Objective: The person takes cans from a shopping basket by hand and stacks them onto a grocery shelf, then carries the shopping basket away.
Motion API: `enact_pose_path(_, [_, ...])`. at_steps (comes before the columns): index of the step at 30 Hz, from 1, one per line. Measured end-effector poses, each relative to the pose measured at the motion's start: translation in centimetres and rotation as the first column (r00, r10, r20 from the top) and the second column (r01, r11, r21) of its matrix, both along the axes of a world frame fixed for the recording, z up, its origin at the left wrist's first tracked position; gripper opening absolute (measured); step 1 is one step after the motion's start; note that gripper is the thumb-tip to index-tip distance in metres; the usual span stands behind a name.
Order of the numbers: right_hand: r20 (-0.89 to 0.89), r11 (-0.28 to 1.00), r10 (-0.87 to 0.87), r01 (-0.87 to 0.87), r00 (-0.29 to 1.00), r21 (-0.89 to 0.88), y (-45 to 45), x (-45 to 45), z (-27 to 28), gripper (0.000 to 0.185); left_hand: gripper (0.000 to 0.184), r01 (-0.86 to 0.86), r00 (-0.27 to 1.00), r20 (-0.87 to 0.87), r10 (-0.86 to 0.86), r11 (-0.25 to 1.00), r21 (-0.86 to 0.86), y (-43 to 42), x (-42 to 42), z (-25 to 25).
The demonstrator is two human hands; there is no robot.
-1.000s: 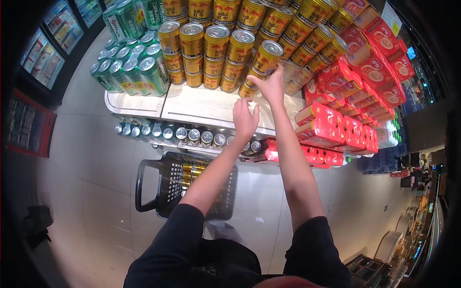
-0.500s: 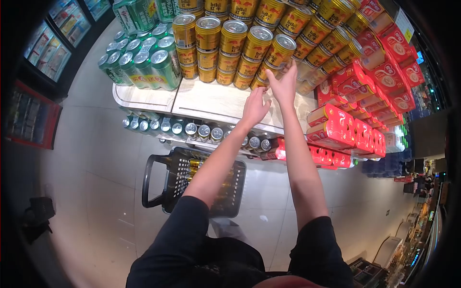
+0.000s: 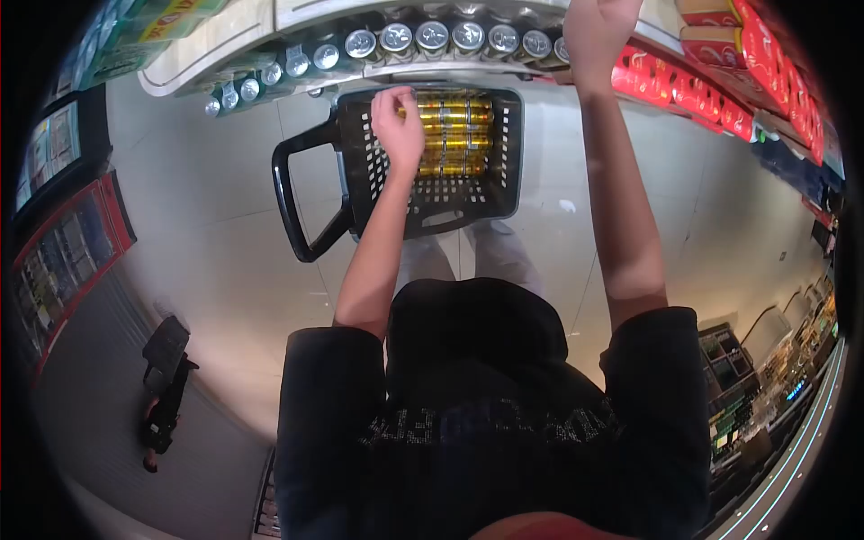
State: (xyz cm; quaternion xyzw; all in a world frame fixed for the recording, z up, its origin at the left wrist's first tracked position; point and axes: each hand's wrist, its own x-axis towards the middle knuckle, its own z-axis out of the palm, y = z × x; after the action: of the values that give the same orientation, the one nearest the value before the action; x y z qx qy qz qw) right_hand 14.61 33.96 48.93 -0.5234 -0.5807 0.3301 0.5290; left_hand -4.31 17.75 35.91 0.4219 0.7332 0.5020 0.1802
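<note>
My left hand (image 3: 398, 128) is over the left part of a black shopping basket (image 3: 513, 171), its fingers curled. A bit of gold shows by the fingers, but what they hold is hidden. Beside that hand, rows of gold cans (image 3: 454, 135) lie on their sides in the basket. My right hand (image 3: 601, 40) is at the top edge, in front of the shelf, with its fingertips cut off by the frame. Whether it holds anything does not show.
The light wooden shelf edge (image 3: 216, 49) crosses the top, with upright cans (image 3: 432, 36) on a lower level. Red cartons (image 3: 684, 85) are at right and green packs (image 3: 148, 27) at upper left. A person (image 3: 164, 418) is at lower left. The basket's handle (image 3: 286, 198) sticks out left.
The view has tilted down towards the basket. My left hand has gone from the stacked gold cans to the basket. My right hand is now at the top edge, and the stack is out of view.
</note>
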Motion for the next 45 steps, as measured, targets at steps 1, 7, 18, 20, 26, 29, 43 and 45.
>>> enact_pose_path(1, [-0.062, 1.000, 0.002, -0.002, 0.998, 0.000, -2.5, -0.5, -2.1, 0.025, 0.007, -0.019, 0.999, 0.032, 0.024, 0.991, -0.132, -1.8, -1.2, -3.4])
enact_pose_path(7, [-0.166, 0.299, -0.391, -0.046, 0.905, -0.953, -20.8, 0.7, -30.7, 0.036, 0.016, 0.353, 0.898, 0.120, -0.424, 0.527, -0.773, -9.6, -5.4, -21.8])
enact_pose_path(18, [-0.204, 0.170, -0.716, -0.117, 0.667, -0.978, -27.2, 2.0, -65.5, 0.078, 0.077, 0.413, 0.488, -0.273, -0.829, 0.495, -0.764, -12.6, 1.0, -46.2])
enact_pose_path(20, [-0.145, 0.127, -0.719, -0.076, 0.680, -0.989, -26.3, 1.7, -65.8, 0.068, 0.075, 0.401, 0.477, -0.343, -0.809, 0.548, -0.734, -12.6, 1.2, -48.1])
enact_pose_path(26, [-0.012, 0.079, -0.751, 0.072, 0.661, -0.994, -25.4, -0.4, -63.8, 0.062, 0.066, 0.363, 0.402, -0.462, -0.790, 0.601, -0.712, -11.7, 1.7, -49.3])
enact_pose_path(29, [-0.025, 0.081, -0.745, 0.054, 0.666, -0.995, -25.2, -0.7, -63.1, 0.053, 0.057, 0.370, 0.485, -0.416, -0.770, 0.611, -0.700, -11.9, 1.8, -49.2])
enact_pose_path(43, [-0.315, 0.549, -0.680, 0.174, 0.662, -0.818, -26.4, -2.7, -60.2, 0.043, 0.070, 0.249, 0.808, -0.314, -0.498, 0.773, -0.584, -15.0, 3.6, -46.8])
enact_pose_path(45, [-0.346, 0.539, -0.636, 0.076, 0.690, -0.839, -26.2, -2.4, -59.8, 0.048, 0.071, 0.250, 0.841, -0.253, -0.478, 0.759, -0.601, -15.1, 3.5, -46.6])
